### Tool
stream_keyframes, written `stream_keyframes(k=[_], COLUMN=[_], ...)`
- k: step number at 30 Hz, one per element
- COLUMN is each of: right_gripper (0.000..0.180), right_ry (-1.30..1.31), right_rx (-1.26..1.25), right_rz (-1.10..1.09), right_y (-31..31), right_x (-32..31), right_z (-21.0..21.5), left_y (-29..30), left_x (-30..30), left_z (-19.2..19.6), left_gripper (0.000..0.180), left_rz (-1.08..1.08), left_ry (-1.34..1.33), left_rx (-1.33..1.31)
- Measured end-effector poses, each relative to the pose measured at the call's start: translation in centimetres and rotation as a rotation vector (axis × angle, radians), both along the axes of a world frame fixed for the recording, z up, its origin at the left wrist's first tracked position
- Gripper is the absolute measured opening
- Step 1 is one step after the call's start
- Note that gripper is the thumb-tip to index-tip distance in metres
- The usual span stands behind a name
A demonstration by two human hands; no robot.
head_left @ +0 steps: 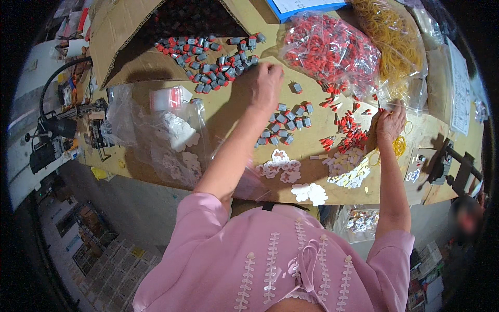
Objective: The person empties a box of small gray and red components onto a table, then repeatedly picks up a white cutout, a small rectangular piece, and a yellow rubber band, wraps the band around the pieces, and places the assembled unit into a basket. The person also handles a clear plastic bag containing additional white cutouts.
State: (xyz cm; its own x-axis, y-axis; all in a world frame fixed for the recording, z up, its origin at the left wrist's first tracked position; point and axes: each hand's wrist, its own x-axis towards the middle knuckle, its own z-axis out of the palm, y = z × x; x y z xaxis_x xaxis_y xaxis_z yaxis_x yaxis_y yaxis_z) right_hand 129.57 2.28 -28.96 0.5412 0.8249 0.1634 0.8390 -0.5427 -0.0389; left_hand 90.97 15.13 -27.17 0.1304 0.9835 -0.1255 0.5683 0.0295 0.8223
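Observation:
My left hand [266, 86] is at the right side of a heap of small grey motors with red ends [218, 70], fingers curled in; whatever they hold is hidden. A single motor [296, 87] lies to its right, and a smaller group of motors [288, 122] lies nearer me. My right hand [391, 125] is beside loose small red pointed pieces [351, 130], at the lower edge of a bag of yellow rubber bands [392, 41]. Its fingers are bent together, and I cannot make out what is in them. A few loose yellow rubber bands [399, 145] lie beside that wrist.
An open cardboard box [117, 41] with motors stands far left. A clear bag of red pieces [330, 47] lies at the back. Closer are white cutouts [280, 166], small pale rectangular pieces [348, 169] and a plastic bag [150, 135]. A black lamp [57, 127] stands left.

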Motion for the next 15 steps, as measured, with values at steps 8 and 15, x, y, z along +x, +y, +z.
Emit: stream_keyframes(k=[8, 15], right_gripper=[0.054, 0.054], right_ry=[0.013, -0.005], right_rx=[0.014, 0.041], right_rz=[0.003, 0.031], right_y=[-0.2, -0.3], right_x=[0.0, 0.9], right_z=[-0.1, -0.9], left_y=[-2.7, 2.9], left_x=[-2.9, -4.5], left_z=[4.3, 3.3], left_gripper=[0.034, 0.035], left_rz=[-0.079, -0.051], left_ry=[0.274, 0.589], left_rx=[0.225, 0.092])
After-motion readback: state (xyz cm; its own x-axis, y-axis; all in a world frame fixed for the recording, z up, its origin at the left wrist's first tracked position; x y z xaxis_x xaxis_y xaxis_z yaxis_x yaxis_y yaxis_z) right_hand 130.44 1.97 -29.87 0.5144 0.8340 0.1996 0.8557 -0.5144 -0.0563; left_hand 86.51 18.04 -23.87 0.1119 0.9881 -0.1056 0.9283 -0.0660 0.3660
